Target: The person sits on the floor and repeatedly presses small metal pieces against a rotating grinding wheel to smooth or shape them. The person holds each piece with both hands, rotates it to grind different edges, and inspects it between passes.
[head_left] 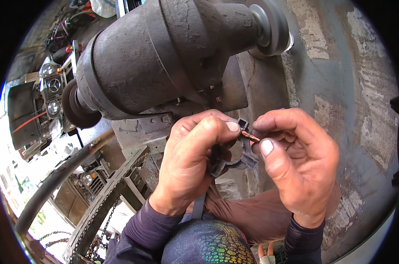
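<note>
- The grinder (124,66) is cut off by the upper edge.
- Below the grinder, a short copper wire (251,136) bridges the two hands; its left end is lost at the left thumb.
- The left hand (186,152), also below the grinder, grasps a dark curved part (234,165) (mostly hidden behind the fingers).
- The right hand (303,165) curls its fingers, thumb at the wire's tip; I cannot tell whether it pinches.
</note>
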Demonstrator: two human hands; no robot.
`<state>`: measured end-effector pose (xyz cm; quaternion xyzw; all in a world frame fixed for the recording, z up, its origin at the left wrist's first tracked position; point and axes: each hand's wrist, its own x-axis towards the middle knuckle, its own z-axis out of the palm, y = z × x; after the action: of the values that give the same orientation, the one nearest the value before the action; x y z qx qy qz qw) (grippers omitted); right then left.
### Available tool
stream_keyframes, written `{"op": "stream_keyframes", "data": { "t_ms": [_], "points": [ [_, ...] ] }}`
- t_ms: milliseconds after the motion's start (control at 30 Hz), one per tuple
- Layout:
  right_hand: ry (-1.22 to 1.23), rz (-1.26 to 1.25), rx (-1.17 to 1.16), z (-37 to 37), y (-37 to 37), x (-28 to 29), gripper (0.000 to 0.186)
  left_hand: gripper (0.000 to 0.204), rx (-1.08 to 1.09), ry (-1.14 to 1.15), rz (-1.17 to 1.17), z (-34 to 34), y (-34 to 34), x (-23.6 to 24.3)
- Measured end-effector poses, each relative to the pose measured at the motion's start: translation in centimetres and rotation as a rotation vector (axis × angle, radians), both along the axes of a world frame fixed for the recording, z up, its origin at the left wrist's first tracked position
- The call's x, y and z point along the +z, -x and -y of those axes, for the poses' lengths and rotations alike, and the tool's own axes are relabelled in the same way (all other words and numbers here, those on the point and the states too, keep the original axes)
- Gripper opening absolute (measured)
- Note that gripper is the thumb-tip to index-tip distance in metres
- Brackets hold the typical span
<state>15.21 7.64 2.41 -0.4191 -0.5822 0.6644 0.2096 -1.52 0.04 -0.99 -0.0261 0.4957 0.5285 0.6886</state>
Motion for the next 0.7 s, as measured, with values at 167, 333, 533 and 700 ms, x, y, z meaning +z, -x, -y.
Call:
{"op": "stream_keyframes", "data": {
  "t_ms": [167,333,533,700],
  "points": [
    [-0.061,0.030,-0.017,-0.33,0.15,-0.75,0.021,0.020,0.003,0.002,0.015,-0.33,0.17,-0.37],
    [-0.004,0.023,-0.017,-0.45,0.14,-0.85,0.021,0.019,0.021,0.002,0.045,-0.18,0.12,-0.36],
    [0.044,0.022,-0.020,-0.36,0.27,-0.65,0.020,0.019,0.038,0.031,0.035,-0.04,-0.02,-0.41],
    [0.033,0.041,0.006,-0.42,0.24,-0.43,0.020,0.020,0.035,0.024,0.067,0.07,0.11,-0.56]
  ]
}}
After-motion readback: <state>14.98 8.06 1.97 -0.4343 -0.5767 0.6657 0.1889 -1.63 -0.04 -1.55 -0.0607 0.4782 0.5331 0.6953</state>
